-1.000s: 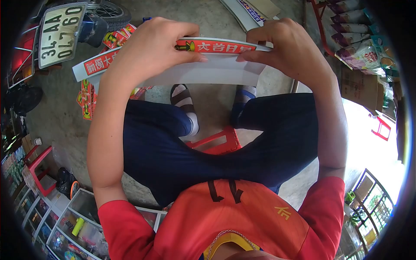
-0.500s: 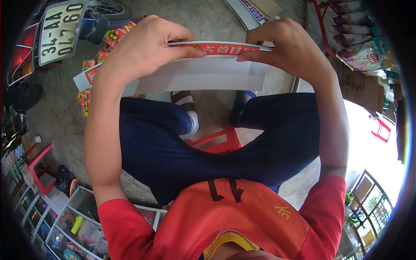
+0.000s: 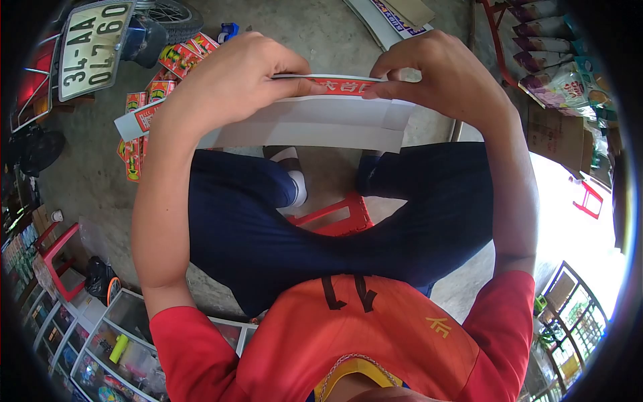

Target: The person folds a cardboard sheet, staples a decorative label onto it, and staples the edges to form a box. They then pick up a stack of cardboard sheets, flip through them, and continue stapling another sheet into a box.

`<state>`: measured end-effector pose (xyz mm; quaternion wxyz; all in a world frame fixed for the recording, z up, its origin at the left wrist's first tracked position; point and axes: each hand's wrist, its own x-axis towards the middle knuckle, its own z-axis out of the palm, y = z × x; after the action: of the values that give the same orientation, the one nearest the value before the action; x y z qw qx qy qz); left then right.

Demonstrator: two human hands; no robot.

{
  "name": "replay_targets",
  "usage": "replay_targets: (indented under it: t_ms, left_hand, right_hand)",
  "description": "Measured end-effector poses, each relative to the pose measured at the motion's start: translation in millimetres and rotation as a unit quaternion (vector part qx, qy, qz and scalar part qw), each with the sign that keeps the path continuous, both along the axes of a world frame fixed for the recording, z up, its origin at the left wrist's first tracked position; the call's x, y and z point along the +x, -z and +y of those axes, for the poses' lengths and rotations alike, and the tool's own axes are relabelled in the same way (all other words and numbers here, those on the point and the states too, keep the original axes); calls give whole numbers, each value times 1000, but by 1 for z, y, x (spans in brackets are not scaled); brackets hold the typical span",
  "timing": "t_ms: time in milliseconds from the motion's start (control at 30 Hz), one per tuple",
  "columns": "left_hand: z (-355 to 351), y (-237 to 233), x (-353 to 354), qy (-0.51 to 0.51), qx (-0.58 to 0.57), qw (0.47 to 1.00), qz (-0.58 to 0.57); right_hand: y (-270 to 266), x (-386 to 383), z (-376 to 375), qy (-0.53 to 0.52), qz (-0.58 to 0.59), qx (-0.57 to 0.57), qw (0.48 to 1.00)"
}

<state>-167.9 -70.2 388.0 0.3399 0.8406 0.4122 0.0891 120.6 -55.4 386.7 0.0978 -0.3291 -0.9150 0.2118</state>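
In front of me, above my knees, I hold a long white cardboard sheet (image 3: 301,124) with a narrow red printed panel (image 3: 343,87) folded along its far edge. My left hand (image 3: 238,80) pinches the panel, thumb on the red print and fingers curled behind. On the other end, my right hand (image 3: 439,77) has its thumb pressed on the print and its fingers bent over the edge. White card hangs down towards me below both thumbs. Past my left forearm sticks out a white strip with red print (image 3: 144,119); whether it joins the held sheet is hidden.
Several red printed packs (image 3: 134,157) lie on the floor at left, near a motorbike plate (image 3: 97,50). Flat cardboard (image 3: 388,23) lies ahead. A red stool (image 3: 345,214) stands between my legs. Hanging packets (image 3: 549,47) are at right.
My left hand has shifted right and slightly towards me, and my right hand slightly left, so less red print shows between them. A blue object on the floor ahead has come into sight.
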Motion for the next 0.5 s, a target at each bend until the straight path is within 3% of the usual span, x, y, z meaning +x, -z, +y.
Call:
replay_targets:
  t_ms: [267,367,500]
  left_hand:
    - [-2,8,4,25,40,999,18]
    - [-3,7,5,27,36,999,10]
    - [-6,3,6,23,21,999,12]
  right_hand:
    - [2,-5,-5,-28,-22,-4,999]
    - [6,-13,-7,-34,37,15,999]
    - [5,-16,-9,-39,25,2,999]
